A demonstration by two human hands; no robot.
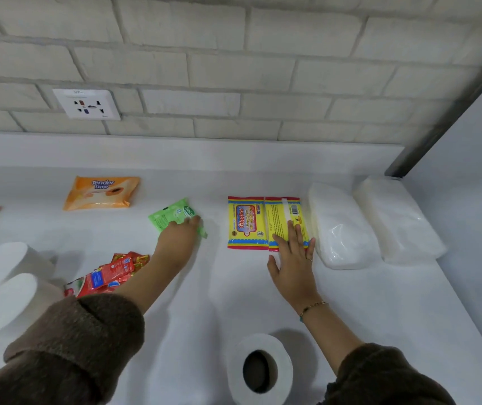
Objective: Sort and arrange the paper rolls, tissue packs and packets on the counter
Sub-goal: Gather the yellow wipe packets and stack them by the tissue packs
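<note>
Nearest, a paper roll (260, 369) is standing on end on the counter (380, 302). Beyond it, the right hand (292, 258) is lying flat, fingers straight, on a yellow packet (285, 217). Slightly farther, the left hand (180, 235) is grasping a green packet (169, 214), near the orange tissue pack (101, 192).

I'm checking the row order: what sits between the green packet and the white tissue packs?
In the head view: a yellow Giggles packet and, beside it, a second yellow packet with the right hand flat on it.
</note>
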